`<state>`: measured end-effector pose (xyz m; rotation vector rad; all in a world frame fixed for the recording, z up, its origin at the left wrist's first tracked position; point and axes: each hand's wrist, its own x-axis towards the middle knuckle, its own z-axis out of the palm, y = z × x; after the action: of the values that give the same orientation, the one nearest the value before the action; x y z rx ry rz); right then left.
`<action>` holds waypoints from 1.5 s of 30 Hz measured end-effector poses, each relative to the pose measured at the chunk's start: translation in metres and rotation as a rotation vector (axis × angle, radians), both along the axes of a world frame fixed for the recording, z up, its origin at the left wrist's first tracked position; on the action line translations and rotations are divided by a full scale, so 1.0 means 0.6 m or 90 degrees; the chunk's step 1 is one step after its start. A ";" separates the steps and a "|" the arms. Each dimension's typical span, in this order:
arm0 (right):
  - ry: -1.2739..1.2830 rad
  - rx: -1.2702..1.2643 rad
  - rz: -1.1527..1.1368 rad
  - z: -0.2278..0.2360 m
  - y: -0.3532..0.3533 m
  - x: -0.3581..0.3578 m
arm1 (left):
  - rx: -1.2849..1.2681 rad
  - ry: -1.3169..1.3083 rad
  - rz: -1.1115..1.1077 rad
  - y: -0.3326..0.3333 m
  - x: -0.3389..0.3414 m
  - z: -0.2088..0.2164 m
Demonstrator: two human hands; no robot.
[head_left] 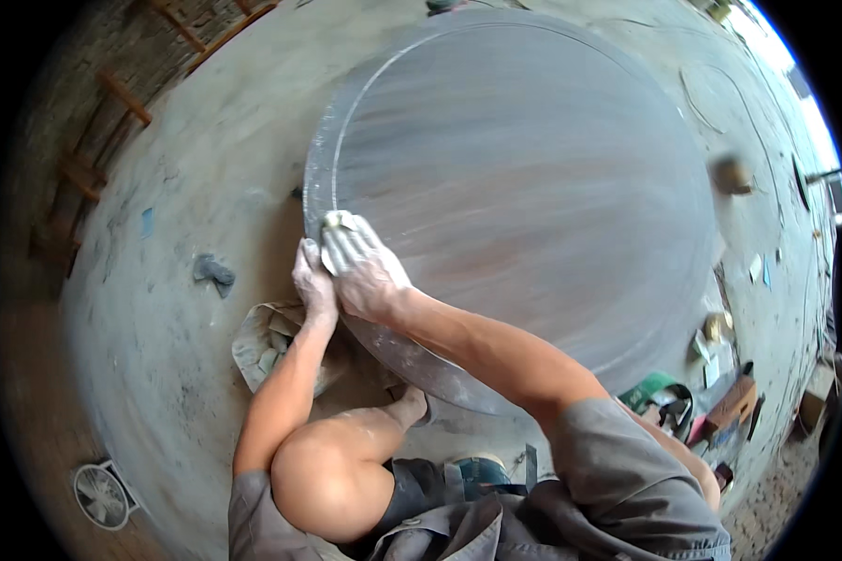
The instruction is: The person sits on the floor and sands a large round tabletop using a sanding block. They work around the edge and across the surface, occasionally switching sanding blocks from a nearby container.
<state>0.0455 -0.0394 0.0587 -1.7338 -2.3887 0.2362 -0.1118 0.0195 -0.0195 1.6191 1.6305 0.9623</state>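
Note:
A large round grey disc [524,187] with brownish streaks and a pale line near its edge lies in front of me. My right hand [370,279], dusted white, presses a small pale pad [338,221] against the disc's left border. Its fingers lie close together over the pad, hiding most of it, so its exact kind does not show. Right beside it, my left hand [315,288] is closed at the outer rim, fingers pointing away from me. What those fingers hold is hidden. White dust marks the border around both hands.
A pale sack [253,348] sits left of my bent knee. A dark grey cloth-like piece [214,272] lies on the floor. To the right are a green container [658,391], a brown box-like thing [730,409] and cables. A white fan [101,496] stands lower left.

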 end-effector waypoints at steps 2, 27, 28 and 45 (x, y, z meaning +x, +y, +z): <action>-0.064 0.005 0.094 -0.029 -0.013 0.029 | 0.019 0.052 0.030 -0.004 0.004 -0.015; -0.635 -0.142 -0.177 -0.049 -0.281 0.629 | 0.040 0.109 0.060 -0.021 -0.011 0.024; -0.794 -0.017 -0.248 -0.068 -0.376 0.801 | 0.039 0.080 0.035 -0.014 0.029 0.008; -0.618 -0.259 -0.205 -0.039 -0.320 0.557 | 0.041 0.138 0.066 -0.018 -0.014 0.024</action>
<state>0.3794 -0.2312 0.0352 -2.8977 -2.6745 -0.2570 -0.1203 0.0088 -0.0053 1.7469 1.8619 0.9250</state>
